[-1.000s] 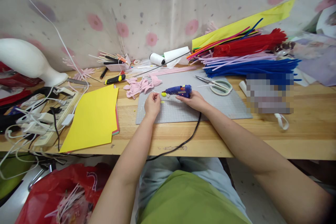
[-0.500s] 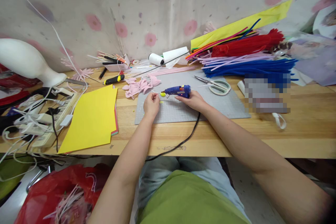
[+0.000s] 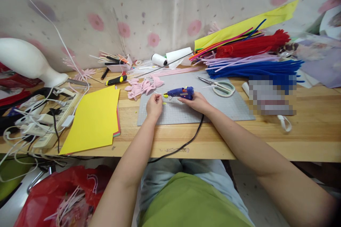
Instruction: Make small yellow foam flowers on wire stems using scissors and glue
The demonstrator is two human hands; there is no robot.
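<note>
My right hand [image 3: 197, 102] is wrapped round the handle of a blue hot glue gun [image 3: 179, 93], whose nozzle points left. A small yellow piece [image 3: 165, 96] sits right at the nozzle tip; whether they touch I cannot tell. My left hand [image 3: 154, 106] pinches a thin white stem, largely hidden by the fingers, close to that yellow piece. Both hands are over a grey cutting mat [image 3: 176, 113], where a yellow scrap [image 3: 164, 103] lies. Pink fuzzy bent shapes [image 3: 140, 88] rest just beyond my left hand.
Scissors [image 3: 222, 88] lie on the mat's right side. Behind them are bundles of blue [image 3: 255, 69] and red pipe cleaners [image 3: 253, 44]. Yellow sheets [image 3: 92, 122] and a cable-filled power strip [image 3: 54, 124] are at left. The gun's black cord [image 3: 183, 146] hangs over the front edge.
The view has shifted very slightly. Both hands, the glue gun and the yellow piece keep practically the same positions.
</note>
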